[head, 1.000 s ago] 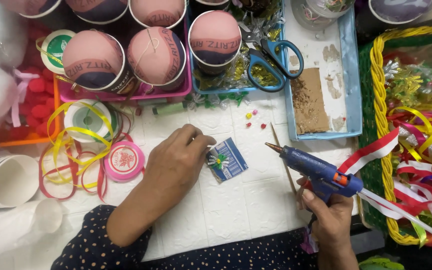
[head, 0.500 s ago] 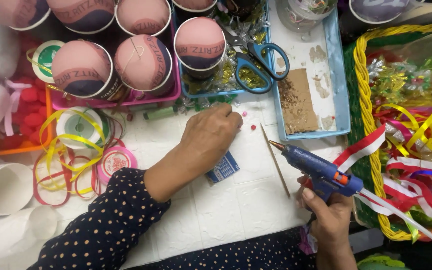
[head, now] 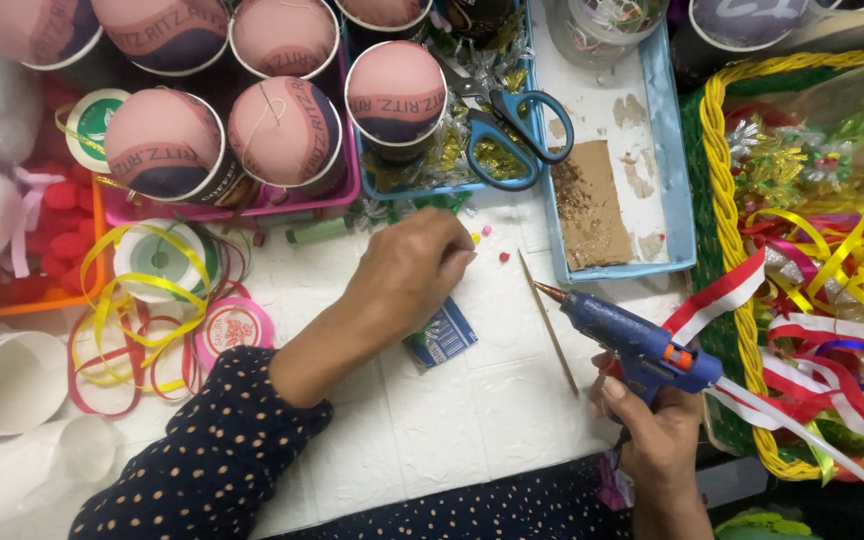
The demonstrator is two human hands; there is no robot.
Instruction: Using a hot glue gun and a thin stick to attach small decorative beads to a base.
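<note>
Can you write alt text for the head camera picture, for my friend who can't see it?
A person's left hand reaches toward tiny coloured beads above a small blue packet on a white table, while the right hand holds a blue glue gun. Blue scissors, paper cups and ribbons surround them.

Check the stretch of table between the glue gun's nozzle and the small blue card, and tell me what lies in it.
One thing: a thin wooden stick lies on the white table, crossing between the glue gun in the right hand and the blue card. The left hand covers the card's upper part.
</note>
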